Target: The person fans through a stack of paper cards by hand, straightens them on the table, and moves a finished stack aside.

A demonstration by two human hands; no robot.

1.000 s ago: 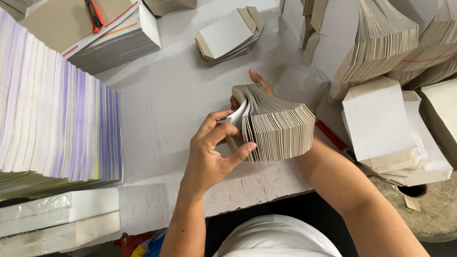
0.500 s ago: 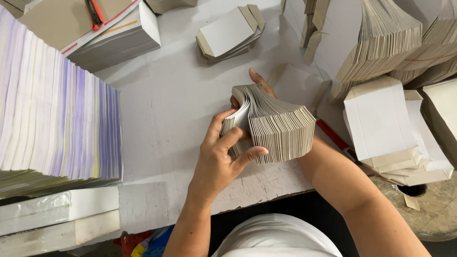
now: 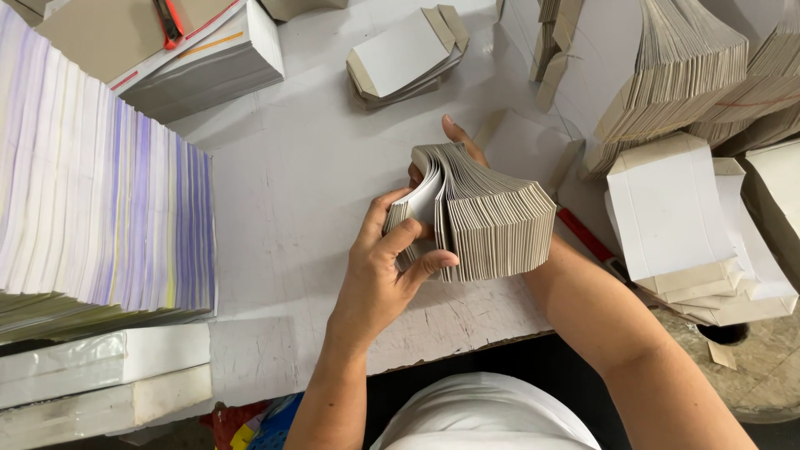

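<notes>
Thick bundle of folded grey card blanks (image 3: 492, 212) held on edge just above white table (image 3: 300, 167), near its front edge. Left hand (image 3: 387, 267) pinching a few separated blanks at bundle's left end. Right hand (image 3: 454, 142) behind, mostly hidden, fingers wrapped around bundle.

A scuffed white table (image 3: 308, 192) is carrying the paperwork, its near edge chipped and cracking. Lying on it are a big fanned stack of purple-edged sheets (image 3: 100, 208) at the left, a wrapped bundle of paper (image 3: 208, 62) at the top left, and a small pile of flat folded cartons (image 3: 408, 54) at the top middle. More flat cartons (image 3: 675, 208) and fanned stacks (image 3: 675, 75) are crowding the right side, with white wrapped packs (image 3: 100, 367) sitting at the lower left.
</notes>
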